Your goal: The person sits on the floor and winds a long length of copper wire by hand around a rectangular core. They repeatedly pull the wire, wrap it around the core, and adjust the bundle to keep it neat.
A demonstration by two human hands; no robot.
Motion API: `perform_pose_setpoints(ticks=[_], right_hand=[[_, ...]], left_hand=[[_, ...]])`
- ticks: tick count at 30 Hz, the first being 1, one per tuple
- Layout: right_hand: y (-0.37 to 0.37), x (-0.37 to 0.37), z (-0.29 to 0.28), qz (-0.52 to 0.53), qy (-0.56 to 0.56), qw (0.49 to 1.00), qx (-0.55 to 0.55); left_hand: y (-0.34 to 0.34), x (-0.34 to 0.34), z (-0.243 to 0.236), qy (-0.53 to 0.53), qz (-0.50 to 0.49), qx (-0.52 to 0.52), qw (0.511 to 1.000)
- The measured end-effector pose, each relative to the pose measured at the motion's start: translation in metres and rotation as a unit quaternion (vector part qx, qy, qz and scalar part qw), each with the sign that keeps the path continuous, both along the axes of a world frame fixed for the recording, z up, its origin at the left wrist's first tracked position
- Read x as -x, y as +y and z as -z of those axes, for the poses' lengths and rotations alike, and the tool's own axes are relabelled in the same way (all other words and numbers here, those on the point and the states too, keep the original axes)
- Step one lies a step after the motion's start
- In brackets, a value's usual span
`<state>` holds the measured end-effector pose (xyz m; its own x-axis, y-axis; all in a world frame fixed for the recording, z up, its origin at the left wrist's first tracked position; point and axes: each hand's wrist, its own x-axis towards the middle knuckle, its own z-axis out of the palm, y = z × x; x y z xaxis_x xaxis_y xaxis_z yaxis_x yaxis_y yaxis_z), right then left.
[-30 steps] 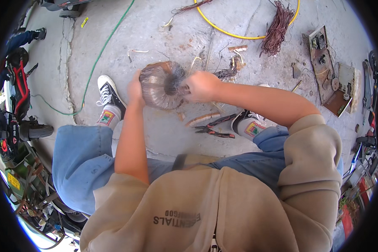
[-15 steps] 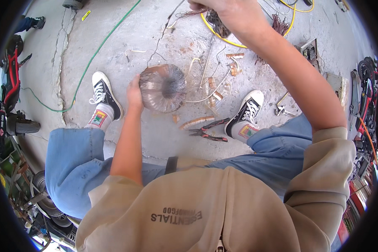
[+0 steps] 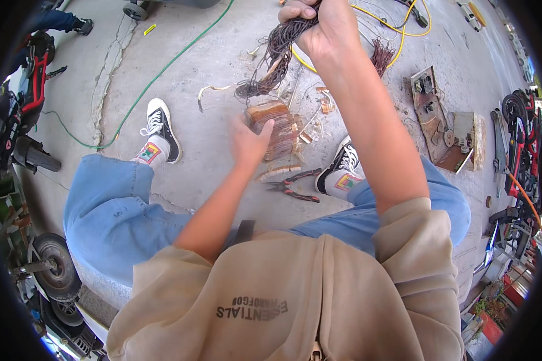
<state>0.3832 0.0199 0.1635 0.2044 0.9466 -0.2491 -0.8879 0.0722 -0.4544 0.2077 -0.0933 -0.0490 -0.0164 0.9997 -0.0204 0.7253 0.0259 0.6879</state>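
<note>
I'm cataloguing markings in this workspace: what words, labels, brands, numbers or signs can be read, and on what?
Hoodie: two lines of dark capitals, upside down here; I don't copy out printed wording.
Socks: coloured patches; any lettering too small to read.
Black-and-red gear: pale marks, too small to read.
Coil and wire bundle: none visible.

Pale grey concrete floor, scuffed and stained, fills most of the scene under bright, even light. Between ten and eleven o'clock, a rough crack runs through it, with a thin green hose curving alongside. A red-and-black machine stands toward ten o'clock, a dark-tyred wheel at eight. Red-and-black equipment crowds three o'clock; green plants show at four.
</note>
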Motion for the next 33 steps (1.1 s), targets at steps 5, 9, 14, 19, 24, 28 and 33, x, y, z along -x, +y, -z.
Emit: perform_pose_setpoints(ticks=[5, 9, 14, 19, 24, 28, 33], right_hand=[[-0.033, 0.022, 0.021, 0.023, 0.072, 0.997, 0.022], [-0.033, 0.047, 0.073, 0.049, 0.223, 0.972, 0.051], [-0.03, 0.054, 0.095, 0.095, 0.215, 0.969, 0.079], [-0.04, 0.1, 0.046, 0.075, 0.122, 0.985, 0.101], [-0.043, 0.126, 0.096, -0.033, 0.058, 0.987, 0.148], [-0.056, 0.097, 0.126, -0.251, -0.337, 0.891, 0.171], [-0.068, 0.028, 0.185, -0.196, -0.407, 0.864, 0.22]], left_hand=[[0.021, 0.027, -0.058, -0.51, 0.044, 0.232, 0.827], [0.018, 0.065, -0.046, -0.471, -0.006, 0.125, 0.873], [0.021, 0.1, -0.093, 0.052, -0.016, -0.115, 0.992], [0.023, 0.085, -0.151, 0.129, 0.214, -0.196, 0.948], [0.025, 0.104, -0.094, 0.023, 0.103, -0.015, 0.994], [0.027, 0.135, -0.069, -0.059, 0.042, 0.111, 0.991], [0.028, 0.169, -0.014, -0.125, -0.032, 0.304, 0.944]])
